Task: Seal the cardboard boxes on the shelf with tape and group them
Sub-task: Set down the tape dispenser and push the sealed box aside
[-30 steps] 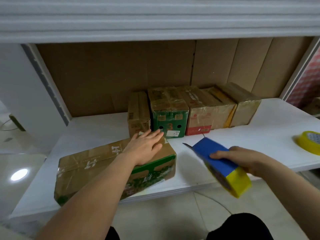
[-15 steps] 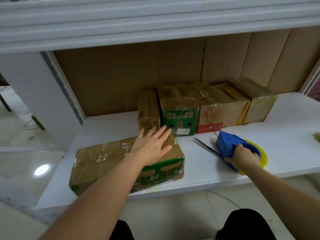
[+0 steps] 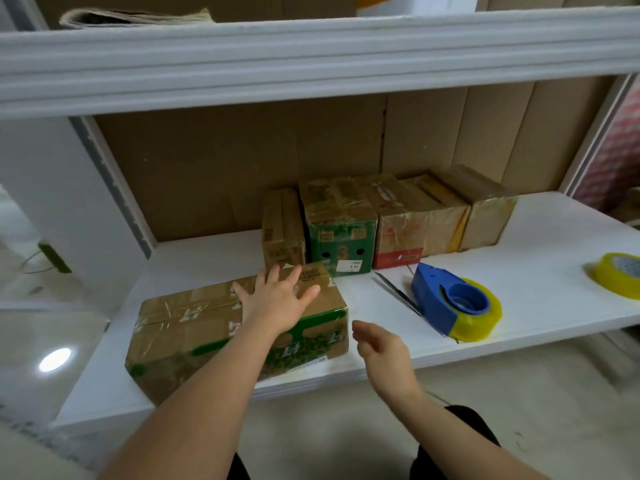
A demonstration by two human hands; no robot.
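A long taped cardboard box with green print [image 3: 194, 327] lies near the front of the white shelf [image 3: 540, 251]. My left hand [image 3: 277, 299] rests flat on its top with fingers spread. My right hand [image 3: 381, 348] hovers empty just right of the box, fingers loosely curved. The blue tape dispenser with a yellow roll [image 3: 453, 303] lies on the shelf to the right, apart from my hand. Several taped boxes stand side by side at the back: a narrow brown one [image 3: 282, 230], a green one [image 3: 341, 226], a red-printed one [image 3: 398, 226] and a plain brown one [image 3: 488, 216].
A spare yellow tape roll [image 3: 618, 278] sits at the shelf's far right. An upper shelf edge [image 3: 311, 60] overhangs the space, with flat cardboard [image 3: 138, 17] lying on it. Cardboard sheets [image 3: 242, 168] line the back wall.
My right hand has set the tape dispenser down on the shelf, let go and moved left toward the long box. My left hand stays on the box top.
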